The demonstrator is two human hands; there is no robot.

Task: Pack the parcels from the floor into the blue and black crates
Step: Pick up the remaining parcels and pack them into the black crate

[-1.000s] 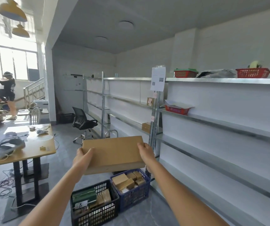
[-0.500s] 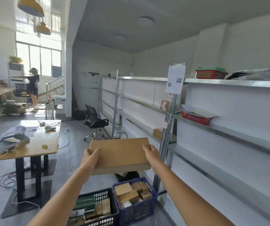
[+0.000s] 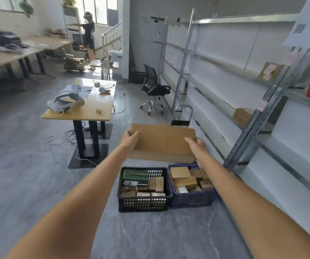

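Fingers of left hand (image 3: 130, 140) curled over the left end of a flat cardboard parcel (image 3: 162, 142); right hand (image 3: 197, 146) gripped the right end likewise. Parcel was held level in mid-air w/ both arms outstretched, above & just behind two crates on the grey floor (image 3: 28, 184). Black crate (image 3: 143, 201) (left) held a green box & small cartons; blue crate (image 3: 191, 200) (right), touching it, held brown cartons. Wooden table (image 3: 101, 103) w/ headset stood to the left, metal shelving (image 3: 244, 101) at right, office chair (image 3: 155, 89) behind.
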